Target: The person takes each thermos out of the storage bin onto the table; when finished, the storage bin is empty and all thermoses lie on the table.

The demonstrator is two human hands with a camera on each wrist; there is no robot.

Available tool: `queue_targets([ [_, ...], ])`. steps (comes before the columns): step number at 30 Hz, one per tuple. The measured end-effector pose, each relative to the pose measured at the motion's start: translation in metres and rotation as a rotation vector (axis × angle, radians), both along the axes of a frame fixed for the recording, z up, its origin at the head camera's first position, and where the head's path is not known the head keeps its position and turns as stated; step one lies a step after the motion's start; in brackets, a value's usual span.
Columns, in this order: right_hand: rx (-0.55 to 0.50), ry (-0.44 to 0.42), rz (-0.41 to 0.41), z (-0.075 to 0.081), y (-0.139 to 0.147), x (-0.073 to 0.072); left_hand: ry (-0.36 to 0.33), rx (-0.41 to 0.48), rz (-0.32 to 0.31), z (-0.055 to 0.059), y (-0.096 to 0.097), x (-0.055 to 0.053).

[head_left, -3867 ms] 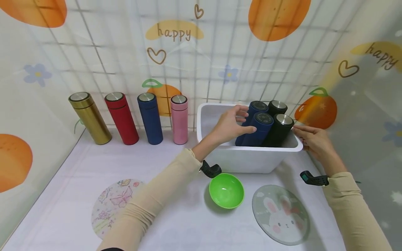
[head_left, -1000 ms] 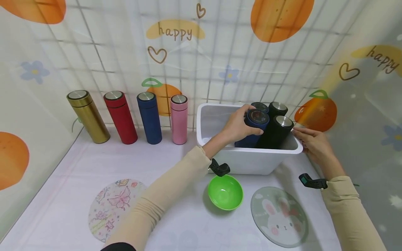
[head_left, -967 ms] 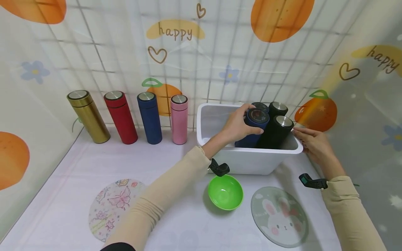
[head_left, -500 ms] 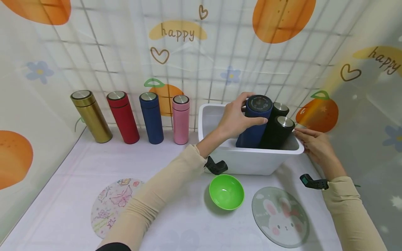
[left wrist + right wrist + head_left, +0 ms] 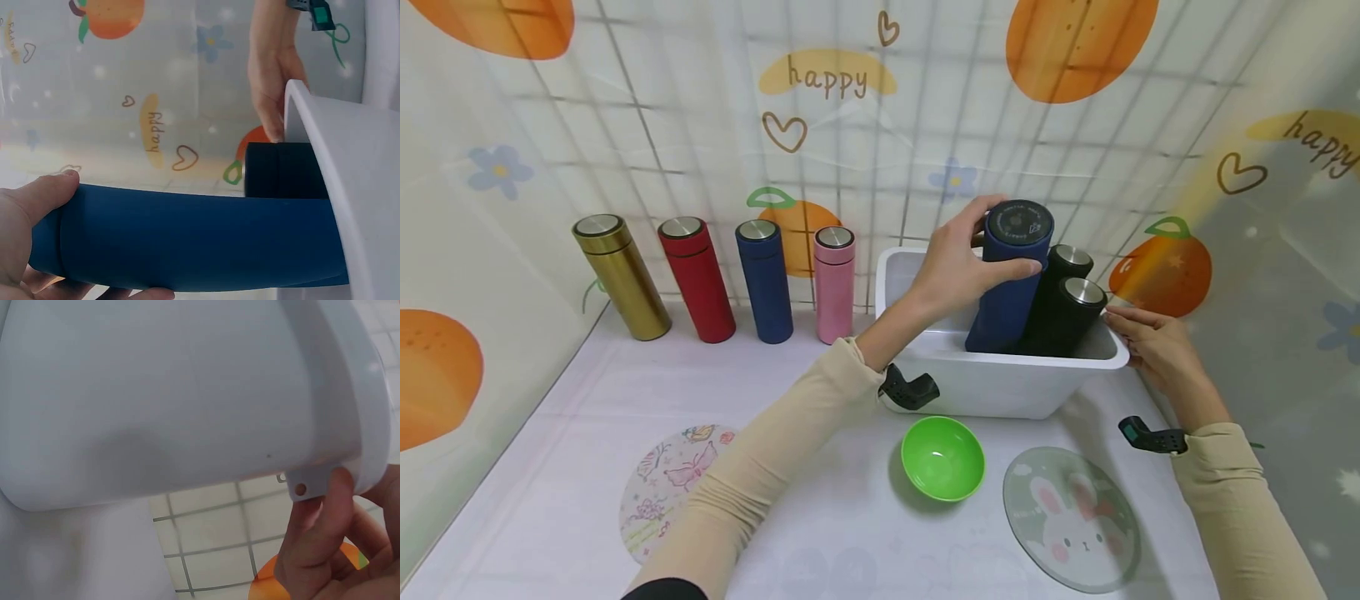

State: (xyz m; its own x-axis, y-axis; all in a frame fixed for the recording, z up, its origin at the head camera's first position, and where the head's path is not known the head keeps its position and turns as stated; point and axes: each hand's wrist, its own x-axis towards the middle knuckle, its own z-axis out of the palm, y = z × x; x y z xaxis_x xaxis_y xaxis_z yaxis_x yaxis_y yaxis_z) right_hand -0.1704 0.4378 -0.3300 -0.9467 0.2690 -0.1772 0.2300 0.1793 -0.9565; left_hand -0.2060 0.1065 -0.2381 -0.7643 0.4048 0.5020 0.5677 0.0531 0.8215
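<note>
My left hand (image 5: 951, 271) grips a dark blue thermos bottle (image 5: 1017, 292) near its dark round lid, thumb on the near side. The bottle stands partly above the rim of the white bin (image 5: 977, 387), its lower end still inside. In the left wrist view, the fingers wrap the upper end of this blue bottle (image 5: 187, 237). Two black thermos bottles (image 5: 1063, 325) with silver lids stand in the bin, just right of it. My right hand (image 5: 1165, 354) holds the bin's right end; in the right wrist view its fingers pinch a small holed tab (image 5: 312, 486) under the rim.
Gold (image 5: 625, 279), red (image 5: 698, 283), blue (image 5: 765, 283) and pink (image 5: 834, 287) thermos bottles stand in a row along the back, left of the bin. A green bowl (image 5: 943, 458) sits before the bin, between a rabbit mat (image 5: 1071, 521) and a butterfly mat (image 5: 658, 492).
My left hand first reached over the blue bottles, then took hold of the nearer one and raised it. A second blue bottle behind is now hidden. My right hand has stayed at the bin's end.
</note>
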Motion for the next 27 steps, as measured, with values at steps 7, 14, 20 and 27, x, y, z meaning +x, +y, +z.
queue_targets([
  [7,0.002,0.002,-0.001,-0.002,0.000,0.001,0.050,0.051,0.016,0.012,-0.009,0.005],
  [14,-0.012,0.008,0.007,-0.002,0.002,0.001,0.104,0.106,0.019,0.027,-0.023,0.009],
  [20,-0.007,0.017,0.005,0.000,0.003,0.002,0.160,0.135,0.029,0.036,-0.034,0.009],
  [27,-0.027,0.014,0.015,0.000,0.002,0.000,0.196,0.156,0.051,0.041,-0.054,0.010],
])
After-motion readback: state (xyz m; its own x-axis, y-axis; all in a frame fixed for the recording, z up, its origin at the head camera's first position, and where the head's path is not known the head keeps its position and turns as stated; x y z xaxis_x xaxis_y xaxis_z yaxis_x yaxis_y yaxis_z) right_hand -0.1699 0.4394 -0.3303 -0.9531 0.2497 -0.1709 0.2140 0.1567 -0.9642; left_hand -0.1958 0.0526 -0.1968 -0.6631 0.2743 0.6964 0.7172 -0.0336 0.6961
